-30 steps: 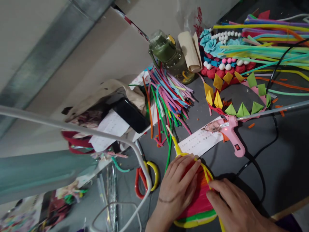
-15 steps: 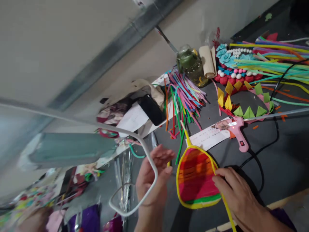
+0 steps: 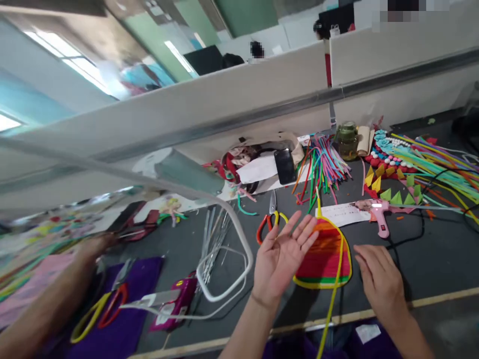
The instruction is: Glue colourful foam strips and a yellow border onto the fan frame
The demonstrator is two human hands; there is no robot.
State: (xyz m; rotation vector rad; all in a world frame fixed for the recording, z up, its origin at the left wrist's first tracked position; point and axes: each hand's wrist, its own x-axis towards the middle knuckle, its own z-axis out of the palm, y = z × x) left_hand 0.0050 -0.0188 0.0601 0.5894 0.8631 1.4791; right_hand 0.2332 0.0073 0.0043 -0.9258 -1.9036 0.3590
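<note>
A rounded striped panel (image 3: pixel 326 259) in red, orange, pink and green, edged with yellow pipe cleaner, lies on the dark table. A long yellow pipe cleaner (image 3: pixel 331 309) runs across it and past the table's front edge. My left hand (image 3: pixel 284 257) is palm up with fingers spread, overlapping the panel's left side in view. It holds nothing. To the panel's right, my right hand (image 3: pixel 381 276) is apart from it, fingers extended and slightly bent, with nothing visible in them. Scissors (image 3: pixel 272 217) with orange and yellow handles lie behind my left hand.
A pink glue gun (image 3: pixel 380 219) rests by a paper strip (image 3: pixel 346 214). Pipe cleaners (image 3: pixel 329 162), a phone (image 3: pixel 285 166) and a green jar (image 3: pixel 347 142) stand behind. A white lamp arm (image 3: pixel 239 234) crosses the left. A co-worker's arm (image 3: pixel 63 294) reaches in beside scissors (image 3: pixel 99 309).
My right hand has let go of the panel's yellow edge and moved right. My left hand has opened wider, palm up. The camera view has turned and drawn back, showing more of the room.
</note>
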